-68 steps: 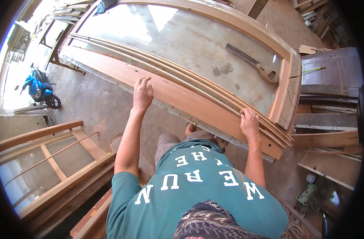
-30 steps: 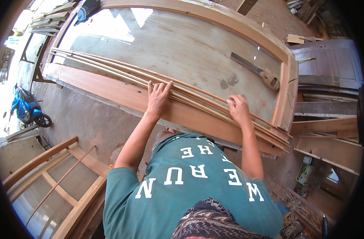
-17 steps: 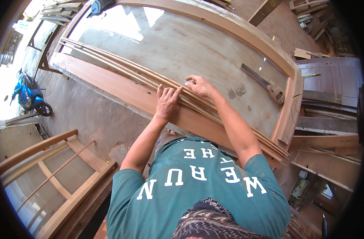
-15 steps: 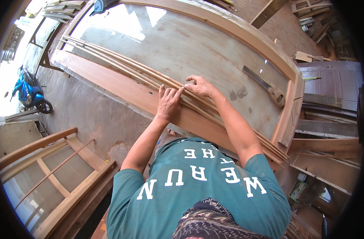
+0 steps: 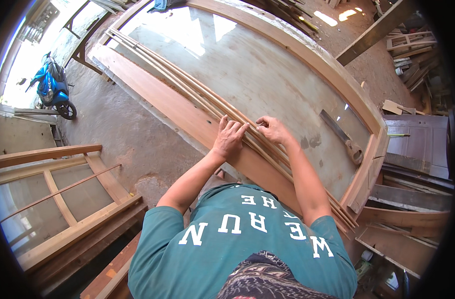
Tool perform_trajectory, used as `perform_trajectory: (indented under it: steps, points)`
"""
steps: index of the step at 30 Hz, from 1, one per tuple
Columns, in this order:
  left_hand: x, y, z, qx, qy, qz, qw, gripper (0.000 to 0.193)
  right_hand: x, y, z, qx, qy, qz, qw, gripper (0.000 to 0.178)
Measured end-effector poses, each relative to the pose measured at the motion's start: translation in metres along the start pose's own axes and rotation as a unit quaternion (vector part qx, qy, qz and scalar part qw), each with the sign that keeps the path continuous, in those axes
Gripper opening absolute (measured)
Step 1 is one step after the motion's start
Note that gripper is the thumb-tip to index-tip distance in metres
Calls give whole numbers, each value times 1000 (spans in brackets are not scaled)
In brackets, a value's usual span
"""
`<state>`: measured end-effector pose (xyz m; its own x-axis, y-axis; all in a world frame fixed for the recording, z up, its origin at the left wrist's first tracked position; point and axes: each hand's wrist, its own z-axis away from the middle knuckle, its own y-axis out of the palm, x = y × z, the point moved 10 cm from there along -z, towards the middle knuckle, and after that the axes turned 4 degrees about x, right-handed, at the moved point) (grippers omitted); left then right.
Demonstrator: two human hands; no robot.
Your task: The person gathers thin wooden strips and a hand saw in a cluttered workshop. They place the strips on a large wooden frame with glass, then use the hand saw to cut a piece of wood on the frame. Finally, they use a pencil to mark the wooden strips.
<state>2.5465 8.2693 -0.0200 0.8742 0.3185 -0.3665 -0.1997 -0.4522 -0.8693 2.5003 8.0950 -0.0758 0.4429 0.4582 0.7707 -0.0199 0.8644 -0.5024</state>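
A bundle of long, thin wooden strips (image 5: 215, 99) runs slantwise along the near side of a large wooden frame, from the far left to the near right. My left hand (image 5: 229, 137) bends its fingers over the strips, gripping them near mid-length. Just to its right, my right hand (image 5: 274, 131) is curled, with thumb and fingertips pinched at the far edge of the bundle. Partly under the strips lies a flat reddish board (image 5: 162, 99), the frame's near side. A handsaw (image 5: 341, 135) with a wooden handle rests on the grey surface inside the frame, right of my hands.
Nearer on the left stands a paned wooden frame (image 5: 63, 230). A blue motorbike (image 5: 52, 87) is parked beyond it, near a trestle (image 5: 82, 55). At right are stacked boards (image 5: 411, 197) and a purplish panelled door (image 5: 426, 144). A wooden beam (image 5: 372, 35) crosses the far right.
My view has shifted, so the scene sits lower and further right at the workbench. My right hand's raised index finger has curled down toward the strips. My left hand stays on them.
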Motion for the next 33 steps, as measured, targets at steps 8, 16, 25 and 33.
perform_trajectory:
  steps: [8,16,25,33]
  points:
    - [5,6,-1,35,-4,10,999,51,35,-25,38,-188,-76,101,974,21]
    - [44,-39,7,-88,-112,71,987,62,48,15,112,-127,-141,241,952,19]
    - [93,-47,13,-139,-216,158,953,54,66,27,123,-215,-107,358,902,16]
    - [149,-63,37,-185,-359,273,873,51,72,6,149,-242,-89,144,956,14]
